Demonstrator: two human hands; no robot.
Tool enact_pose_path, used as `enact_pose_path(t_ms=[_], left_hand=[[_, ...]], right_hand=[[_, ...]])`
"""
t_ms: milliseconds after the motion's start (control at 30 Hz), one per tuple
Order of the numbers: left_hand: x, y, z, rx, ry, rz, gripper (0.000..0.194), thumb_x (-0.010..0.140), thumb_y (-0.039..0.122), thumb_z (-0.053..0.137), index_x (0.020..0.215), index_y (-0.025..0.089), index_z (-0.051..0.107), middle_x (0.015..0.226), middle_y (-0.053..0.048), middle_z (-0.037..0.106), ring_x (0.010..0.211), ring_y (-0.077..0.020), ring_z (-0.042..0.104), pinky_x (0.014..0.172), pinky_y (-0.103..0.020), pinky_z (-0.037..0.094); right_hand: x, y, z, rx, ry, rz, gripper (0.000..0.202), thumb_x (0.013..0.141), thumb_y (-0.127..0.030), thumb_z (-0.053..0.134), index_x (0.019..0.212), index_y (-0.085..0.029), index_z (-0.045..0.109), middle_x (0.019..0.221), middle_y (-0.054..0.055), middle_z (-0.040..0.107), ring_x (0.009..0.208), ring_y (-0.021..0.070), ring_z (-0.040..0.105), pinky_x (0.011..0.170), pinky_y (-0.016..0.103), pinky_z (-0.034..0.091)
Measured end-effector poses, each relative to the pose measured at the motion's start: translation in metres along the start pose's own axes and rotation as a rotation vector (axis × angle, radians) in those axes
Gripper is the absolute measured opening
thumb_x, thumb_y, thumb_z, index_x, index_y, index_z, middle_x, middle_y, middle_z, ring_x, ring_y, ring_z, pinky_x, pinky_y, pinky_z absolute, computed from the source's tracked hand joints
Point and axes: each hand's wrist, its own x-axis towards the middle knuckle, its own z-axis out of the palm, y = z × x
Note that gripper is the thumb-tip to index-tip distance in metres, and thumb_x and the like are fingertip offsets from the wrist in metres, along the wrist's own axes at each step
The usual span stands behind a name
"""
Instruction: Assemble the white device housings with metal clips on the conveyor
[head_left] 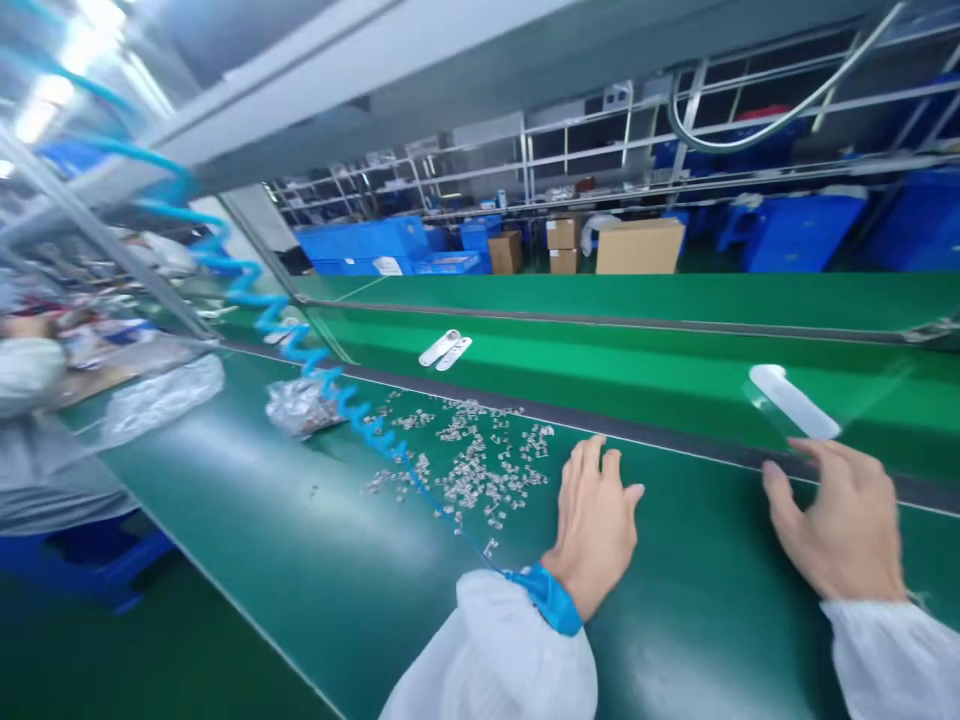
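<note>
My left hand (596,525) is low over the green bench, just right of a scatter of small shiny metal pieces (476,465). Its fingers stretch forward with the thumb apart, and nothing shows in it. A blue wrist strap (553,598) circles that wrist, joined to a coiled blue cord (300,350). My right hand (844,520) is open at the bench's far edge, thumb and fingers spread. Just beyond its fingertips, a long white rounded part (795,400) lies over the green belt, slightly smeared; I cannot make out any contact.
Two white elongated parts (445,350) lie on the green conveyor belt (600,360) farther left. A clear plastic bag (304,405) sits behind the metal pieces, with flat plastic wrap (161,400) to its left. A co-worker's sleeve (30,375) is at far left. A shelf beam (315,110) runs overhead.
</note>
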Motion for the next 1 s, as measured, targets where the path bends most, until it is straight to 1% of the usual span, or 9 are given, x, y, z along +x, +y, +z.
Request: enact_pose_path(t_ms=[100,200,333,400,533,667,833,933,1000], left_hand=[[-0.006,-0.030,-0.028,0.144,-0.054,-0.114,0.060,0.095,0.041,0.047,0.143,0.005,0.042,0.157,-0.022,0.028,0.147,-0.0363,0.022,0.119,-0.052,0.025],[-0.027,-0.066,-0.057,0.213,-0.194,-0.213,0.071,0.096,0.052,0.038,0.151,0.006,0.030,0.162,-0.020,0.012,0.150,-0.0345,0.007,0.121,-0.053,0.017],[-0.046,-0.100,-0.079,0.199,-0.342,-0.108,0.071,0.098,0.059,0.022,0.155,0.017,0.019,0.164,-0.009,0.005,0.150,-0.0260,0.000,0.123,-0.048,0.011],[-0.037,-0.107,-0.082,0.208,-0.360,-0.040,0.071,0.098,0.060,0.019,0.156,0.019,0.018,0.164,-0.007,0.005,0.150,-0.0240,0.000,0.123,-0.046,0.010],[0.010,-0.114,-0.079,0.222,-0.359,-0.009,0.073,0.098,0.060,0.018,0.156,0.016,0.015,0.163,-0.009,0.003,0.151,-0.0247,0.000,0.122,-0.045,0.010],[0.043,-0.119,-0.080,0.233,-0.381,0.026,0.065,0.097,0.057,0.032,0.150,0.019,0.035,0.161,-0.009,0.020,0.150,-0.0284,0.015,0.120,-0.047,0.017],[0.046,-0.108,-0.082,0.265,-0.268,0.063,0.041,0.099,0.039,0.037,0.121,0.019,0.066,0.143,-0.010,0.054,0.136,-0.0270,0.045,0.115,-0.043,0.028],[0.054,-0.097,-0.074,0.284,-0.202,0.022,0.035,0.098,0.036,0.043,0.109,0.018,0.071,0.119,-0.013,0.069,0.118,-0.0280,0.058,0.102,-0.042,0.042],[0.064,-0.093,-0.067,0.295,-0.208,0.002,0.029,0.096,0.038,0.050,0.104,0.018,0.070,0.108,-0.011,0.071,0.108,-0.0253,0.062,0.096,-0.042,0.046]], right_hand=[[-0.013,-0.001,-0.004,-0.003,-0.019,-0.087,0.035,0.086,-0.047,0.043,0.108,-0.023,0.054,0.104,0.022,0.062,0.109,0.0444,0.055,0.092,0.056,0.045],[-0.021,-0.005,-0.003,0.026,-0.034,-0.121,0.033,0.085,-0.047,0.044,0.105,-0.023,0.055,0.100,0.020,0.064,0.103,0.0427,0.059,0.087,0.056,0.048],[-0.029,-0.021,0.006,0.101,-0.081,-0.138,0.037,0.087,-0.047,0.044,0.108,-0.019,0.057,0.105,0.018,0.064,0.103,0.0375,0.060,0.089,0.052,0.050],[-0.032,-0.033,0.011,0.145,-0.108,-0.148,0.036,0.089,-0.045,0.045,0.108,-0.018,0.057,0.109,0.016,0.063,0.104,0.0345,0.060,0.091,0.049,0.050],[-0.037,-0.051,0.014,0.215,-0.154,-0.167,0.029,0.091,-0.041,0.046,0.107,-0.019,0.057,0.111,0.013,0.062,0.105,0.0296,0.059,0.092,0.044,0.049],[-0.044,-0.058,0.007,0.257,-0.192,-0.116,0.026,0.093,-0.040,0.046,0.107,-0.021,0.057,0.110,0.012,0.062,0.103,0.0275,0.060,0.090,0.043,0.049],[-0.048,-0.062,-0.001,0.328,-0.236,-0.039,0.022,0.093,-0.039,0.048,0.103,-0.023,0.058,0.109,0.009,0.063,0.099,0.0254,0.061,0.087,0.041,0.050],[-0.047,-0.064,-0.003,0.363,-0.264,-0.008,0.020,0.092,-0.038,0.050,0.102,-0.023,0.059,0.110,0.008,0.063,0.096,0.0248,0.062,0.085,0.040,0.051],[-0.047,-0.064,-0.004,0.388,-0.267,0.019,0.019,0.091,-0.037,0.052,0.102,-0.023,0.059,0.109,0.007,0.063,0.093,0.0240,0.062,0.083,0.040,0.051]])
